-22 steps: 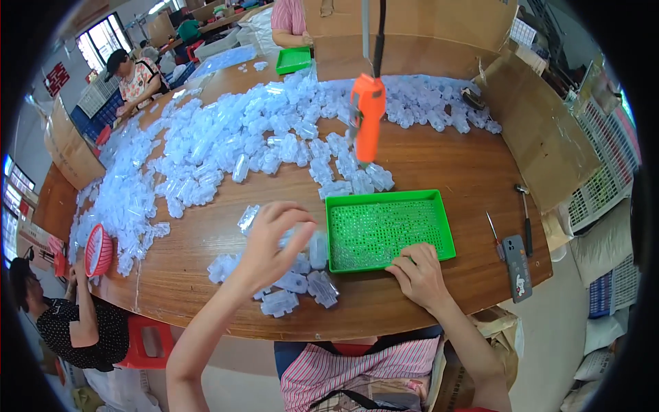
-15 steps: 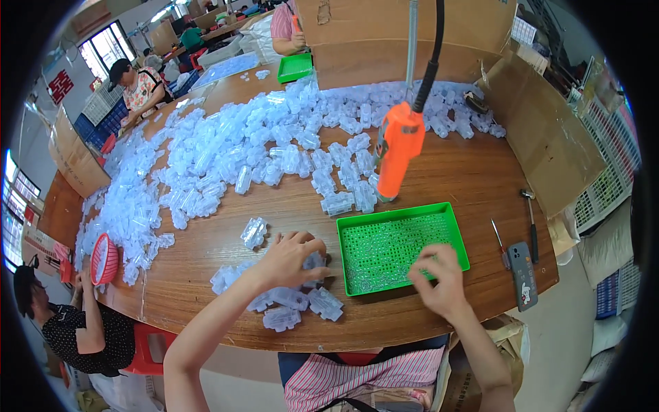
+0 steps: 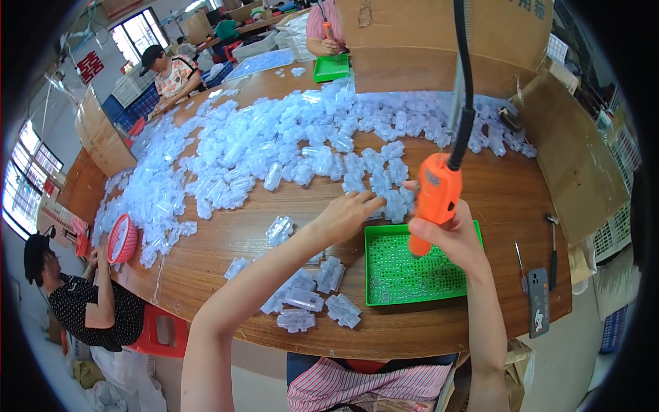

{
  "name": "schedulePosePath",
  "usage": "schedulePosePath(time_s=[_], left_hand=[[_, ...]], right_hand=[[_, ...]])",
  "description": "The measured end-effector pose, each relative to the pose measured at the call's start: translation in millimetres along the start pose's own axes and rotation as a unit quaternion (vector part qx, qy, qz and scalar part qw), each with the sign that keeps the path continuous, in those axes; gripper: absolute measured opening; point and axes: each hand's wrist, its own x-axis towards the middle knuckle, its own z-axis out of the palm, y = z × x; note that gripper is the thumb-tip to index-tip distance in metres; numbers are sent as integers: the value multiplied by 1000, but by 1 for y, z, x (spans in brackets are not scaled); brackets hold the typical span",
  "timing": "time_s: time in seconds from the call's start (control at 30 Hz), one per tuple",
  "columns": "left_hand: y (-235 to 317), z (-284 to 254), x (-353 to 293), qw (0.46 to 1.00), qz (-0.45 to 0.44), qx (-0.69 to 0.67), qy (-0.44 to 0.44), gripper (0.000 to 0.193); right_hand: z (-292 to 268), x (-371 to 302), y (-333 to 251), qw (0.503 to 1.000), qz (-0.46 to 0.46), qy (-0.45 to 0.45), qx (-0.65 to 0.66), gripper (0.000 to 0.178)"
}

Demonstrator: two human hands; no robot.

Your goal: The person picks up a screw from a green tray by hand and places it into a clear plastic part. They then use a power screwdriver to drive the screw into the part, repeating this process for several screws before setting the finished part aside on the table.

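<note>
My right hand (image 3: 458,240) is wrapped round an orange electric screwdriver (image 3: 439,189), which hangs from a black cord and points down over the green tray (image 3: 425,300). Many small shiny metal pieces (image 3: 412,268), too small to make out clearly, lie in that tray. My left hand (image 3: 347,216) reaches past the tray's far left corner, fingers stretched over the near edge of a group of clear plastic parts (image 3: 392,182); its fingertips partly cover one of them. Beneath my left forearm lie several more clear parts (image 3: 302,300), and one single part (image 3: 279,231) sits beyond it.
A large heap of clear plastic parts (image 3: 261,137) spreads over the table's far side. Cardboard walls (image 3: 446,69) stand behind and at right. A phone (image 3: 539,302), a screwdriver (image 3: 519,264) and a hammer (image 3: 552,254) lie at right. A co-worker (image 3: 89,295) sits at left beside a red basket (image 3: 123,239).
My right hand has risen from the tray and taken hold of the orange electric screwdriver. My left hand has moved away from the near parts, forward and right to the grouped ones. The view has shifted.
</note>
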Motion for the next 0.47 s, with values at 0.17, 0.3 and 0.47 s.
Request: schedulePosePath(time_s=[0.17, 0.3, 0.47], left_hand=[[0, -12, -19, 971, -127, -171, 107, 48], [34, -38, -39, 839, -251, -473, 100, 46], [84, -62, -67, 738, -304, -602, 8, 44]], right_hand=[[-7, -3, 14, 999, -6, 50, -13, 41], [-10, -9, 20, 991, -48, 128, 11, 41], [-21, -15, 30, 986, -32, 160, -42, 47]])
